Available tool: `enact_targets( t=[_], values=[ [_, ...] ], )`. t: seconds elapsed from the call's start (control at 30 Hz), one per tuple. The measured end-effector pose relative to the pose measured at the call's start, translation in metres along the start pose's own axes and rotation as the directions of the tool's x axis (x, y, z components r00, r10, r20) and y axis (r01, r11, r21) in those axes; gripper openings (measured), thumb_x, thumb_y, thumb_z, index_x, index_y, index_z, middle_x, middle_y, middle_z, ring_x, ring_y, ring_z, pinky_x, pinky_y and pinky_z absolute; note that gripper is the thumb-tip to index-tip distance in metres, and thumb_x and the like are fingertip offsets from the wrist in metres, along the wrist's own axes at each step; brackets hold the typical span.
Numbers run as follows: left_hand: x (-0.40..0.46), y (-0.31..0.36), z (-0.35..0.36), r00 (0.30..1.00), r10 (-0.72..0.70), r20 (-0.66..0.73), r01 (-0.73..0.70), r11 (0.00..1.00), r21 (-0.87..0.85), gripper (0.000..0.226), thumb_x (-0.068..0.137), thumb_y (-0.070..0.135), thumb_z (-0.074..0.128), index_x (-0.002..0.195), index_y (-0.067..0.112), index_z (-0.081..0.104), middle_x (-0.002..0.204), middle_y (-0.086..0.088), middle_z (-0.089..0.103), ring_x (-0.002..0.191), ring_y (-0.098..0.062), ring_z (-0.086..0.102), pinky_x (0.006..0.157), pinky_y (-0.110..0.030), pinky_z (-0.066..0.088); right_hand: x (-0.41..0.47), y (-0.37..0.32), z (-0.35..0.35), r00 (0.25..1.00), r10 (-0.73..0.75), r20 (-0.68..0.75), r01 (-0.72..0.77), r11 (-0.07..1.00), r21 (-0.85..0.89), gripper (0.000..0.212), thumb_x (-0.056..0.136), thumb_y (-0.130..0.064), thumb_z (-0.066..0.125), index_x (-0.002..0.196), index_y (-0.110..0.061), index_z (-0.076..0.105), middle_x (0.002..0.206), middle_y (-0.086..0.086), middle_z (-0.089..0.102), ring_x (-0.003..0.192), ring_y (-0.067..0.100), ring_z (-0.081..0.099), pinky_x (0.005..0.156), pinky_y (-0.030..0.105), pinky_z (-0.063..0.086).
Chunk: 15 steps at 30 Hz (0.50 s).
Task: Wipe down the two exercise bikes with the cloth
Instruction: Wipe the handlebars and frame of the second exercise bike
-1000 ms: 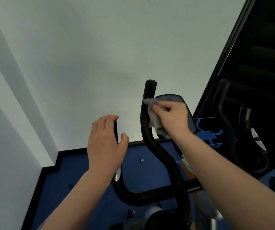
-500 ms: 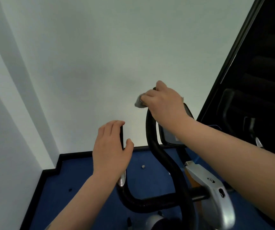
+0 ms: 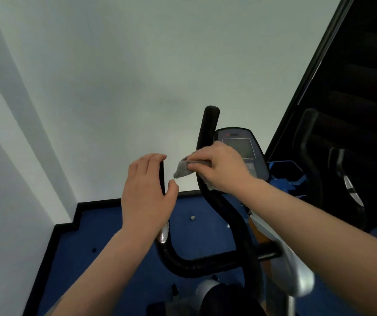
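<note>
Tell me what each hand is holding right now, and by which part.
Right hand pinches the grey cloth by one end against the right handlebar. Left hand wraps the left handlebar's upper end.

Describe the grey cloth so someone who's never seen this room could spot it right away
Start at the nearer exercise bike by the white wall and follow its tall black handlebar on the right down from its rounded tip. The right hand presses the cloth against that bar. It is the only soft, fuzzy grey thing among hard black and silver parts.
</note>
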State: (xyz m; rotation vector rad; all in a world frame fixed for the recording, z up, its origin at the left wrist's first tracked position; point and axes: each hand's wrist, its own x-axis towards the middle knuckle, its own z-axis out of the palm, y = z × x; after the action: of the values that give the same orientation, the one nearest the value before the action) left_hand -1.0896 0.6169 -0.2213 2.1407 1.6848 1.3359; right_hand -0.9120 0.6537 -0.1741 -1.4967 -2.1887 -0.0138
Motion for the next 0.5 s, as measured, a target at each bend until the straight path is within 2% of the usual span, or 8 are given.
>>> enact_targets(
  t=[0.07, 0.13, 0.23, 0.3, 0.4, 0.43, 0.5],
  values=[
    [-0.001, 0.001, -0.001, 1.000, -0.003, 0.021, 0.003, 1.000, -0.002, 0.049, 0.080, 0.023, 0.060, 0.127, 0.020, 0.048, 0.126, 0.005, 0.049, 0.119, -0.012, 0.036, 0.092, -0.023, 0.034, -0.006, 0.007, -0.004, 0.997, 0.010, 0.074, -0.024, 0.981, 0.192, 0.019, 0.082, -0.032, 0.069, 0.099, -0.026, 0.074, 0.094, -0.008, 0.074, 0.089, 0.011, 0.059, 0.079, 0.033, 0.049],
    [-0.002, 0.002, -0.003, 0.998, -0.013, 0.055, 0.014, 1.000, -0.014, 0.053, 0.081, 0.023, 0.059, 0.131, 0.019, 0.045, 0.132, 0.003, 0.047, 0.124, -0.012, 0.033, 0.098, -0.022, 0.030, -0.014, 0.011, -0.010, 0.988, -0.030, 0.149, -0.019, 0.948, 0.319, 0.018, 0.080, -0.026, 0.073, 0.098, -0.023, 0.075, 0.089, -0.015, 0.071, 0.086, 0.000, 0.062, 0.078, 0.028, 0.051],
    [-0.010, 0.010, -0.008, 0.993, -0.059, 0.101, 0.065, 0.996, -0.066, 0.062, 0.085, 0.022, 0.060, 0.142, 0.017, 0.037, 0.148, 0.002, 0.035, 0.137, -0.012, 0.024, 0.111, -0.028, 0.024, -0.037, 0.013, -0.012, 0.983, -0.118, 0.139, 0.053, 0.914, 0.402, 0.017, 0.079, -0.016, 0.075, 0.096, -0.016, 0.076, 0.086, -0.017, 0.068, 0.083, -0.005, 0.062, 0.078, 0.027, 0.053],
    [-0.025, 0.021, -0.011, 0.994, -0.054, 0.099, 0.066, 0.991, -0.114, 0.061, 0.086, 0.021, 0.059, 0.143, 0.017, 0.036, 0.151, 0.003, 0.031, 0.139, -0.012, 0.024, 0.113, -0.034, 0.027, -0.054, 0.016, -0.013, 0.973, -0.179, 0.144, 0.100, 0.894, 0.437, 0.016, 0.078, -0.012, 0.075, 0.095, -0.011, 0.075, 0.087, -0.016, 0.067, 0.084, -0.001, 0.063, 0.079, 0.032, 0.054],
    [-0.057, 0.042, -0.015, 0.995, -0.030, 0.093, 0.048, 0.979, -0.199, 0.042, 0.086, 0.020, 0.059, 0.127, 0.025, 0.051, 0.132, 0.012, 0.044, 0.122, -0.003, 0.039, 0.096, -0.034, 0.046, -0.077, 0.026, -0.018, 0.962, -0.202, 0.186, 0.090, 0.873, 0.479, 0.016, 0.079, -0.008, 0.074, 0.094, -0.008, 0.075, 0.087, -0.017, 0.067, 0.080, -0.002, 0.062, 0.075, 0.028, 0.051],
    [-0.068, 0.049, -0.016, 0.994, -0.034, 0.099, 0.055, 0.974, -0.218, 0.033, 0.086, 0.020, 0.058, 0.119, 0.028, 0.055, 0.121, 0.018, 0.047, 0.110, 0.002, 0.044, 0.087, -0.030, 0.047, -0.086, 0.029, -0.019, 0.963, -0.186, 0.195, 0.066, 0.864, 0.499, 0.016, 0.079, -0.006, 0.074, 0.094, -0.007, 0.075, 0.086, -0.018, 0.067, 0.078, -0.003, 0.062, 0.075, 0.024, 0.049],
    [-0.089, 0.059, -0.017, 0.989, -0.060, 0.135, 0.091, 0.967, -0.238, 0.022, 0.087, 0.022, 0.057, 0.105, 0.035, 0.057, 0.106, 0.026, 0.048, 0.085, 0.000, 0.051, 0.069, -0.020, 0.042, -0.105, 0.033, -0.020, 0.970, -0.153, 0.189, 0.031, 0.849, 0.527, 0.016, 0.078, -0.003, 0.074, 0.095, -0.004, 0.075, 0.083, -0.018, 0.066, 0.078, -0.004, 0.062, 0.075, 0.020, 0.047]
  ],
)
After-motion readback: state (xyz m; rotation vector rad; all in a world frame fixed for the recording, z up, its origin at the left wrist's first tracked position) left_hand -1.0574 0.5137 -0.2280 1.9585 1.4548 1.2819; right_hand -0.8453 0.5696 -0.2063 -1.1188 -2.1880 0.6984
